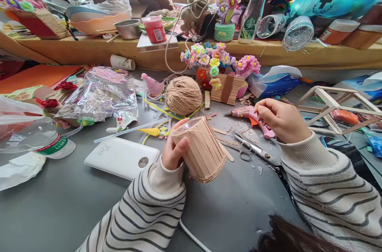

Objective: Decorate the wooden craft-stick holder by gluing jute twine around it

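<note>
My left hand [174, 150] grips a small cup [203, 150] covered with upright wooden craft sticks, tilted above the table. Twine runs round its base and along its upper rim, and a loose strand [228, 140] trails off to the right. To the right, my right hand [280, 119] is raised with fingers pinched together; what they hold, if anything, I cannot make out. Just behind and below those fingers lies a pink glue gun [244, 112]. Scissors [253, 148] rest between the hands, and a ball of twine [184, 97] sits behind the cup.
A white power bank [122, 158] lies left of my left hand. A wooden stick frame [337, 107] stands at right. Behind are a box of fuzzy flowers [225, 89] and plastic-wrapped packs [100, 93]. A crowded ledge [104, 53] holds a glass bottle [253, 17]. Scraps litter the table.
</note>
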{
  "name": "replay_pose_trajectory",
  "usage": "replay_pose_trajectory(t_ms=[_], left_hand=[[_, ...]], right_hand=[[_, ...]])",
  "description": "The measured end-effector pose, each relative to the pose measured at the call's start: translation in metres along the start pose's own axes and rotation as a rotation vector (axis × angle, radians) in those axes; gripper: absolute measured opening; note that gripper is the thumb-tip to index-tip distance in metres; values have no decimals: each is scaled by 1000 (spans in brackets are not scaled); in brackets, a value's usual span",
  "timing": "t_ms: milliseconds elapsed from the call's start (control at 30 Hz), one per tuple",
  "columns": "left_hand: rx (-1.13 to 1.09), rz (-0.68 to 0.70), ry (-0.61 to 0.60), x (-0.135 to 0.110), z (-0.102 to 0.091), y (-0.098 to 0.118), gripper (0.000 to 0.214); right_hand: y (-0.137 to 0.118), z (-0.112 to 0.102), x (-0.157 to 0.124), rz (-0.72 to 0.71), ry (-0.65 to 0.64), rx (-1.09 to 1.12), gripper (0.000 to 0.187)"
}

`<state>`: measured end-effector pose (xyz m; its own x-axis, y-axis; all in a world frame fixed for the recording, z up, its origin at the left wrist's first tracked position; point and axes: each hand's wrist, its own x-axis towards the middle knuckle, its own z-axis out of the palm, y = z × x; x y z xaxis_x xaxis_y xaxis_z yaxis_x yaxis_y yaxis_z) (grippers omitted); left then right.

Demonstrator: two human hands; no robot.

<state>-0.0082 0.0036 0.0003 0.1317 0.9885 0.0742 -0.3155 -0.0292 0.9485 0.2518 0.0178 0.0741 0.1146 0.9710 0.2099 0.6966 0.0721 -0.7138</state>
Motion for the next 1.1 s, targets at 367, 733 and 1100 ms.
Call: replay_pose_trajectory(t_ms=[367,733,1100], left_hand=[[-3,12,-129,9,-16,-11,71],[17,71,13,2,-3,-5,71],[31,107,114,-1,11,4,71]], right_hand=[[-9,10,-8,105,-316,696,39],[9,-2,4,51,-79,-389,28],[42,24,7,200,-9,-686,34]])
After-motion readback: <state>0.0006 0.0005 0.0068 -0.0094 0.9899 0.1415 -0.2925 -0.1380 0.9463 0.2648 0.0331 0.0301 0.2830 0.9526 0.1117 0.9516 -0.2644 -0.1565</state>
